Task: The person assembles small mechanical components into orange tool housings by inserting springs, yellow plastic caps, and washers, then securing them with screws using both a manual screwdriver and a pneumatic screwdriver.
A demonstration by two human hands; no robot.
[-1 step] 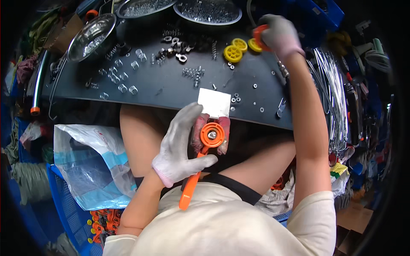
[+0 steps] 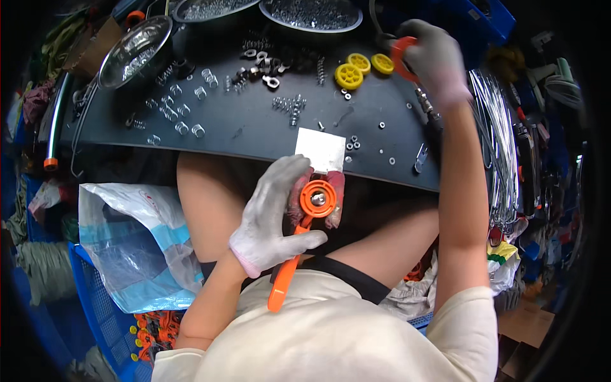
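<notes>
My left hand (image 2: 270,219), in a grey glove, is around an orange lever-like part with a long handle (image 2: 283,286). Its thumb crosses over the handle, while the index side lies along a red-wrapped support (image 2: 334,213). The part's round head (image 2: 318,199) sits on that support, with a shiny metal piece in its middle; the lower fingers are hidden. A white square plate (image 2: 320,151) stands just beyond. At the far right of the bench, my gloved right hand (image 2: 439,60) grips an orange ring-shaped piece (image 2: 400,59), near several yellow spoked wheels (image 2: 349,76).
The dark bench (image 2: 254,134) carries loose springs (image 2: 291,108), small nuts and metal eyelets (image 2: 270,81). Metal bowls (image 2: 137,54) line its far side. A driver-like tool (image 2: 425,102) and a bundle of metal rods (image 2: 493,140) lie right. A blue basket (image 2: 95,299) stands at lower left.
My right hand, with the orange ring-shaped piece, has shifted slightly right. The left hand and the orange-handled part stay almost where they were.
</notes>
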